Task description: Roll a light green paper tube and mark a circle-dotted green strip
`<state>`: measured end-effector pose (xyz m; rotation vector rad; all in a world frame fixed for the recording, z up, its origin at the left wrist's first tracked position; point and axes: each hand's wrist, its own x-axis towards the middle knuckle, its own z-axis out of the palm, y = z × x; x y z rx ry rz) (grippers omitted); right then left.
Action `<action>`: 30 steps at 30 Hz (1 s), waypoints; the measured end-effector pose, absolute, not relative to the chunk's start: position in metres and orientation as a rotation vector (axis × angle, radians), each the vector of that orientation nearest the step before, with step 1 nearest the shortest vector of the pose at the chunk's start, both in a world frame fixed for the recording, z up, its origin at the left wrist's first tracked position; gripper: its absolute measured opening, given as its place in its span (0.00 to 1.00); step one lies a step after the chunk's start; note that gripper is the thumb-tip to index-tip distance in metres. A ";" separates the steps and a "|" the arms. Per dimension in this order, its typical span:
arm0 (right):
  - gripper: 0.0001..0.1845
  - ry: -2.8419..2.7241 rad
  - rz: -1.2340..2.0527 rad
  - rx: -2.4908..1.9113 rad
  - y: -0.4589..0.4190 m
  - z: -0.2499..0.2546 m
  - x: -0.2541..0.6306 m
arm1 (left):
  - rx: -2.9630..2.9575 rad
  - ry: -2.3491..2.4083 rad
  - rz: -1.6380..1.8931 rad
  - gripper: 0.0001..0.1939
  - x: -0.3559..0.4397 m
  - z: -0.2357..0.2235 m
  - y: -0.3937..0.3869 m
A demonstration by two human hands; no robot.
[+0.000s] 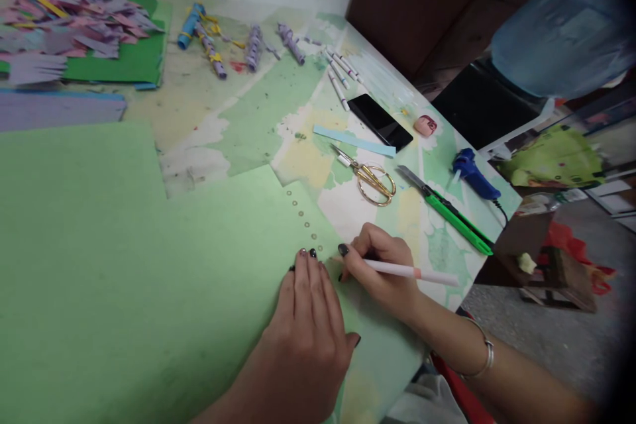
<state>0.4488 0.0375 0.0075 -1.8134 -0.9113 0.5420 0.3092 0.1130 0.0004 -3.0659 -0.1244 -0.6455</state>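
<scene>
My left hand (313,318) lies flat on a large sheet of light green paper (149,265), its fingers stretched out and pointing away from me. In my right hand (382,265) is a slim white pen (412,270) with an orange band. Its tip is near the paper, just right of my left fingertips. A row of small drawn circles (307,224) runs along the sheet's right part, from the notched top edge down to my left fingers. Whether the tip touches the paper, I cannot tell.
Gold-handled scissors (375,184), a green utility knife (454,220), a black phone (380,121), a light blue paper strip (355,140) and a blue glue gun (474,174) lie to the right. Rolled paper pieces (254,48), several markers (338,91) and cut paper scraps (89,20) are farther back.
</scene>
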 end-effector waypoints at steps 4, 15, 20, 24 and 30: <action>0.07 -0.852 0.509 -1.778 0.039 0.011 0.449 | -3.065 -0.111 -0.634 0.34 0.309 0.003 0.114; 0.08 -1.425 0.295 -1.772 0.051 0.017 0.459 | -3.062 -0.118 -0.656 0.33 0.311 0.002 0.114; 0.07 -1.443 0.287 -1.787 0.050 0.017 0.458 | -3.064 -0.123 -0.680 0.33 0.310 0.002 0.114; 0.19 -1.473 0.401 -1.838 0.052 0.019 0.457 | -3.080 -0.119 -0.683 0.30 0.310 0.003 0.115; 0.22 -1.529 0.478 -1.940 0.055 0.020 0.456 | -3.086 -0.100 -0.664 0.29 0.311 0.002 0.115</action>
